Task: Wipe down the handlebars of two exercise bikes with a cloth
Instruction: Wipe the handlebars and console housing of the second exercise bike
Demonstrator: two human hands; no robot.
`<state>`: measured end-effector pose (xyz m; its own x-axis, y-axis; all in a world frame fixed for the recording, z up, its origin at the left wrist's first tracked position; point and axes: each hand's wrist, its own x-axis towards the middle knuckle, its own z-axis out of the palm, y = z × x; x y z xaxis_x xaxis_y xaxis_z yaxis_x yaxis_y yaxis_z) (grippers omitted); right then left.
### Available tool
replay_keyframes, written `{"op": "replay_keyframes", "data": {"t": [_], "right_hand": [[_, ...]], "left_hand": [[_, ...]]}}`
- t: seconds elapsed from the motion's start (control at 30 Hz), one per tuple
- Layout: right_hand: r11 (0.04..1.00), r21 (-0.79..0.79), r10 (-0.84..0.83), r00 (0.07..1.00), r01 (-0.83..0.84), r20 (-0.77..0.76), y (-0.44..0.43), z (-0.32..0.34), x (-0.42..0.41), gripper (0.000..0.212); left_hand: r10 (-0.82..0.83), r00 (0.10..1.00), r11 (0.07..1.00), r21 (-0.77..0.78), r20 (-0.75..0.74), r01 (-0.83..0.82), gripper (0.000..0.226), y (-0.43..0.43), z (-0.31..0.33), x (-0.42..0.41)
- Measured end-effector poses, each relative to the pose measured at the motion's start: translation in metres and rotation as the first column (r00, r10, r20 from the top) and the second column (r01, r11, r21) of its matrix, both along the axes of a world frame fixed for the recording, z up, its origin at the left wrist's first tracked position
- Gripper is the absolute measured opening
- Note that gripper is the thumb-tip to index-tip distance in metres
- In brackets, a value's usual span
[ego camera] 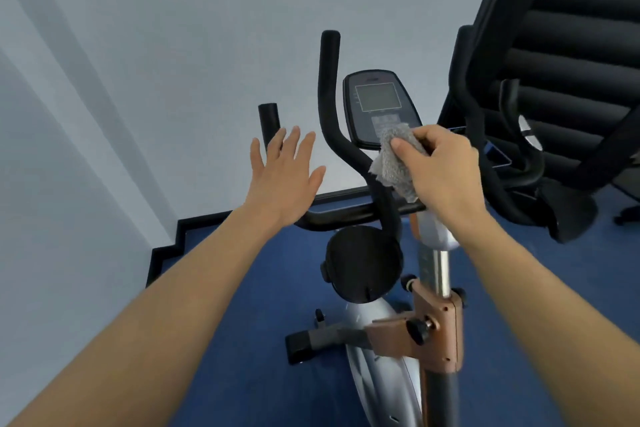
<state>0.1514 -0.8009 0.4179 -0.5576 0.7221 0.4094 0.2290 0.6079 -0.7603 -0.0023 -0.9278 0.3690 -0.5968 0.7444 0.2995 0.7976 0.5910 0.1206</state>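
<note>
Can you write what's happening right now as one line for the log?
right hand: holds grey cloth against handlebar by console | left hand: open, touching nothing | exercise bike: wiping underway

Grey cloth [394, 166], black handlebars [329, 87]

The floor [270, 274] is blue. A black strip runs along its edge where it meets the pale wall. An exercise bike [377, 350] stands on the floor, with its black foot bar [311, 343] flat on the blue. A little wheel sits at the back of that bar. To the right, a big black machine [554, 87] stands on the same floor. Far right, a small dark thing, maybe a chair wheel [628, 217], rests there too.
</note>
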Motion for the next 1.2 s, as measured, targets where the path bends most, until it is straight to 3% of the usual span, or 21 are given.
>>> {"op": "replay_keyframes", "data": {"t": [0.3,0.67,0.87,1.03,1.2], "right_hand": [[0.999,0.051,-0.02,0.987,0.012,0.162,0.033,0.014,-0.015,0.016],[0.969,-0.001,-0.245,0.956,0.248,0.161,-0.01,0.007,0.027,0.015],[0.921,-0.024,-0.375,0.901,0.389,0.22,-0.039,-0.005,0.078,0.013],[0.879,-0.052,-0.448,0.859,0.473,0.249,-0.062,-0.013,0.138,0.016],[0.844,-0.088,-0.5,0.836,0.529,0.224,-0.083,-0.021,0.217,0.01]], "left_hand": [[-0.107,0.992,0.991,-0.085,-0.063,0.101,0.054,0.037,0.037,0.013],[-0.281,0.959,0.959,-0.032,-0.026,0.281,0.053,0.026,0.028,0.028],[-0.38,0.925,0.924,-0.038,-0.007,0.379,0.057,0.022,0.023,0.053],[-0.467,0.884,0.884,0.004,-0.013,0.467,0.055,0.011,0.019,0.109],[-0.483,0.876,0.874,-0.065,-0.012,0.481,0.061,0.003,0.009,0.179]]}}
